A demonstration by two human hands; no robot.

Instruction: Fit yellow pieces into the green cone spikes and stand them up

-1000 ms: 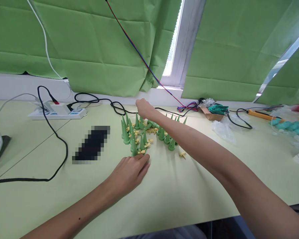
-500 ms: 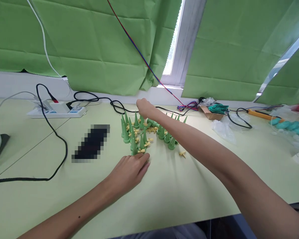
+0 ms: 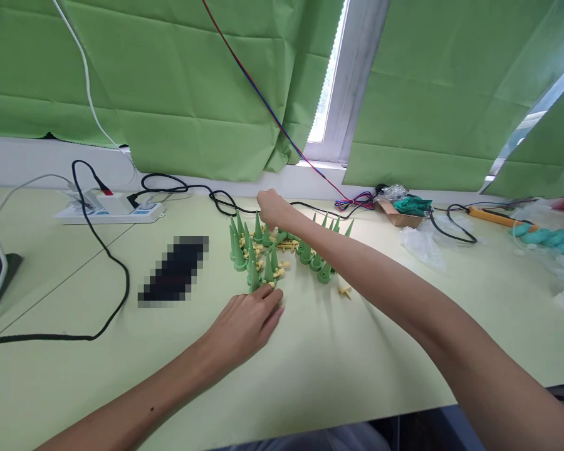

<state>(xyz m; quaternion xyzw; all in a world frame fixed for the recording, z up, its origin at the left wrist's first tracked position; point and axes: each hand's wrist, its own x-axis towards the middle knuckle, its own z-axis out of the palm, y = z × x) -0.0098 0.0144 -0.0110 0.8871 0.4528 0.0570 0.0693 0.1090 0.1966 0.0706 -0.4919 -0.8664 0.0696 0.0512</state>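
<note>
Several green pointed cones (image 3: 239,258), shaped like plant-watering spikes, stand upright in two groups on the table. Small yellow T-shaped valve pieces (image 3: 279,273) lie among the left group. My left hand (image 3: 249,319) rests palm down at the near end of that group, fingertips close to a cone and a yellow piece; thumb and forefinger are apart. Stretched across to the far side, my right hand (image 3: 272,208) is bent downward behind the cones, its fingers hidden. My right forearm covers part of the right group of cones (image 3: 325,272). One yellow T-piece (image 3: 344,292) lies alone nearer me.
A pixelated dark rectangle (image 3: 173,272) lies left of the cones. Behind it are a white power strip (image 3: 117,216) and black cables (image 3: 125,275). At the right back sit a small cardboard box (image 3: 399,216), clear plastic bags (image 3: 420,244) and turquoise twisted objects (image 3: 552,238).
My left hand's fingers have lifted slightly over the nearest yellow piece. My right hand has stayed at the far side with barely any movement. The view has shifted very slightly.
</note>
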